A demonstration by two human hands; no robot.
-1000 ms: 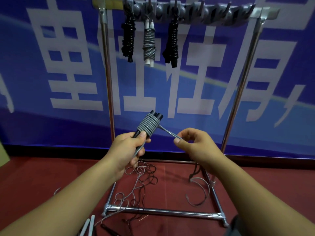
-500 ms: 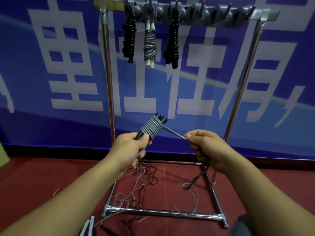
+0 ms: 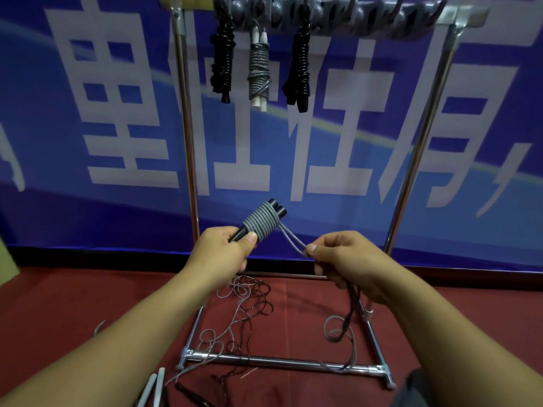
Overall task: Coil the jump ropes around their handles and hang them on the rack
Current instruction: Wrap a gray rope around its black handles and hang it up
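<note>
1. Three coiled ropes (image 3: 259, 69) hang on the rack (image 3: 417, 160).
2. Left hand (image 3: 220, 254) grips the handles (image 3: 266, 220), grey rope wound round; right hand (image 3: 343, 259) pinches the tail (image 3: 292, 240).
3. Loose ropes (image 3: 249, 301) on the near floor remain.

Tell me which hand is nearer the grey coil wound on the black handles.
Left. The left hand grips the black handles right beside the grey coil, thumb touching it; the right hand pinches the rope's loose strand, off to the coil's right.
</note>
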